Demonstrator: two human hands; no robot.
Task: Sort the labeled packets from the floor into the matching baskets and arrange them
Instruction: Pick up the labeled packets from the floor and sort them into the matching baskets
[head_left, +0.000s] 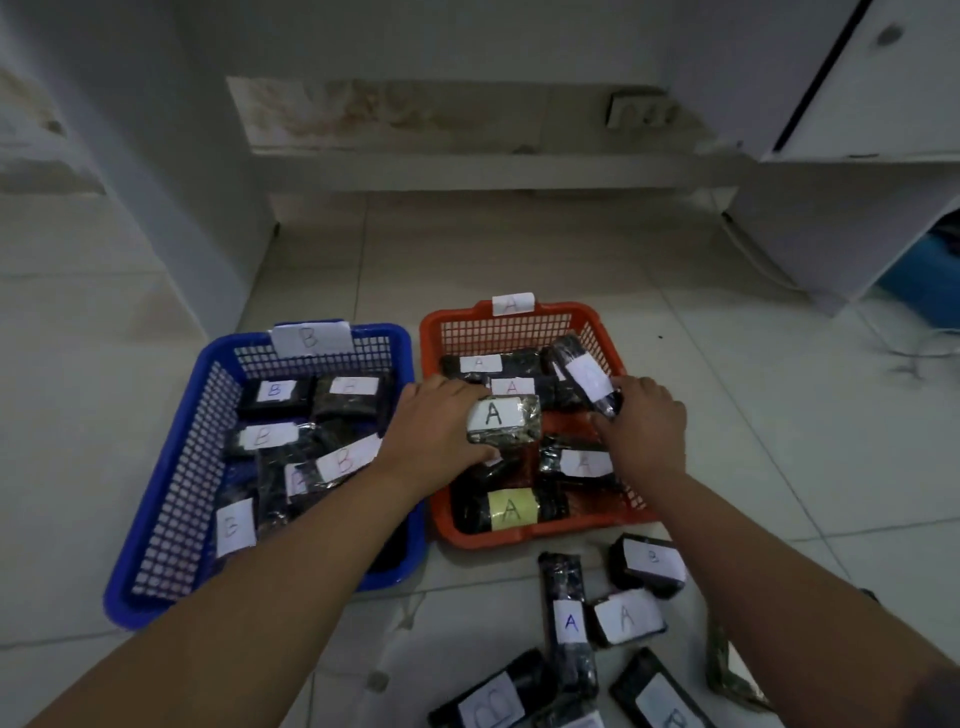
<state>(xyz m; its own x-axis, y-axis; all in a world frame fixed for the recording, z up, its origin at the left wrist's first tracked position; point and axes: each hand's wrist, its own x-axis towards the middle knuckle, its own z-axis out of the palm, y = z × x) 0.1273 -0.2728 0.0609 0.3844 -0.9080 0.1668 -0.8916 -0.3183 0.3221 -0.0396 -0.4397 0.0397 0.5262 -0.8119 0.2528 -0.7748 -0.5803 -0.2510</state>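
- Landmark: orange basket (519, 322), tagged A on its far rim, standing on the tiled floor (727, 415).
- Left hand (434, 434) reaches in over the near-left part of the orange basket. Fingers curl round a black packet with a white A label (503, 419), held above the basket's contents.
- Right hand (641, 426) is over the right side of the orange basket. Fingers curl on the near end of a long black packet with a white label (584, 378), which lies tilted against the basket's far-right corner; the label's letter cannot be read.
- Inside the orange basket: further black packets marked A, among them one with a yellow A label (511, 509) against the near wall.
- Blue basket (171, 493), tagged B, stands just left of the orange basket, the rims close together. It holds several black packets with B labels (275, 392).
- On the floor in front of the orange basket, toward its right: a loose cluster of packets (571, 618), two showing A and one showing B; others at the frame edge are partly cut off.
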